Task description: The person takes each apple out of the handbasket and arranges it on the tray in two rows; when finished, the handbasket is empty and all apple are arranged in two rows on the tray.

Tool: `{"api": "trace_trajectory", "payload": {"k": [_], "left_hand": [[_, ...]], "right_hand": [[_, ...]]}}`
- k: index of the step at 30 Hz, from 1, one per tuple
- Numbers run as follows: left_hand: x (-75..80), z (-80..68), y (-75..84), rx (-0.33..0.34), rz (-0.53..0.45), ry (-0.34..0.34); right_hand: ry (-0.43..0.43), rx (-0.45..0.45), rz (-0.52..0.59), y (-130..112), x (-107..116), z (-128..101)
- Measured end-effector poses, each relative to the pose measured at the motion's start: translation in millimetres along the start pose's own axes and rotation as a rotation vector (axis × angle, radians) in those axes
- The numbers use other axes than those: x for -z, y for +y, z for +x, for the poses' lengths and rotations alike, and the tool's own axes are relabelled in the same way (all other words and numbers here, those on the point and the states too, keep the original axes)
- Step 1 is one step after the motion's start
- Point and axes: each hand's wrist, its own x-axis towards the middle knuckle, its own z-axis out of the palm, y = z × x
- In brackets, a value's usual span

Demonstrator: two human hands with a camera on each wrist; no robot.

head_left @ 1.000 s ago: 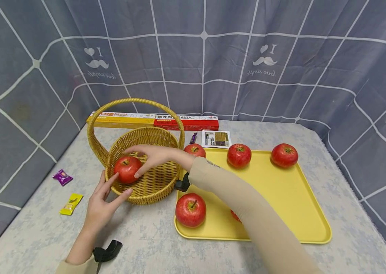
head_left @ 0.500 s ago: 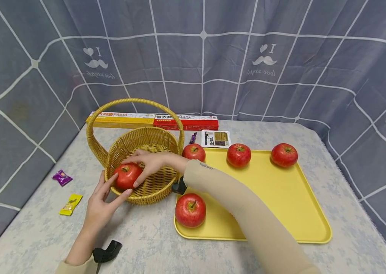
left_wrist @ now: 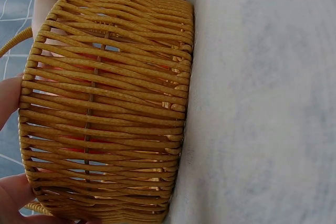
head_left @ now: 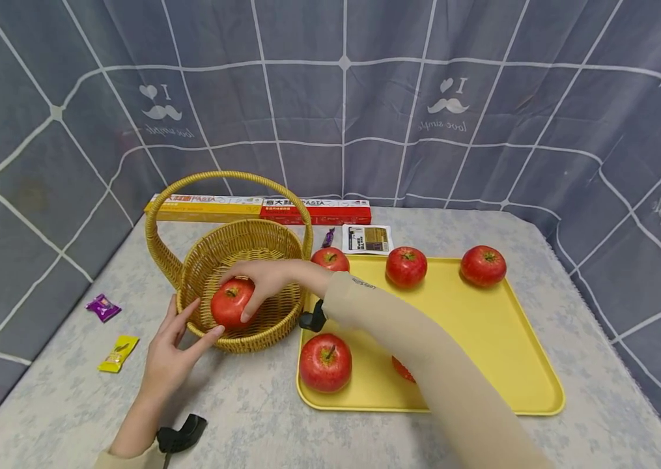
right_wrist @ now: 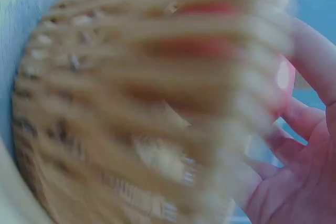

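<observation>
Holding a round red apple (head_left: 231, 302) inside the woven yellow wicker basket (head_left: 274, 242), right hand (head_left: 266, 279) curls over it; left hand (head_left: 173, 352), fingers relaxed, steadies basket's near wall w/ fingertips.

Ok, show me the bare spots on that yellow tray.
The yellow tray is bare across its right half, in front of the back-row apples. Its near-left corner is crowded: an apple and the right forearm.

- The right hand (head_left: 262, 281) grips an apple (head_left: 232, 303) inside the basket (head_left: 271, 241).
- The left hand (head_left: 173, 352) touches the basket's near wall with straight fingers.
- A tray (head_left: 482, 339) beside the basket carries more apples.
</observation>
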Motion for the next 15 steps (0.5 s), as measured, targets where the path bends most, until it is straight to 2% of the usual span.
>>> {"api": "trace_trajectory", "payload": {"k": [3,6,12,15], "left_hand": [[-0.1,-0.4,-0.1,-0.003,-0.003,0.002],[-0.6,-0.3,-0.4,-0.001,-0.003,0.000],[-1.7,-0.8,-0.5,0.006,0.002,-0.005],[-1.1,-0.7,0.2,0.009,-0.001,-0.007]], "right_hand": [[0.054,0.016,0.001,1,16,-20],[0.113,0.032,0.014,0,32,-51],[0.217,0.101,0.070,10,53,-133],[0.261,0.092,0.111,21,55,-178]]}}
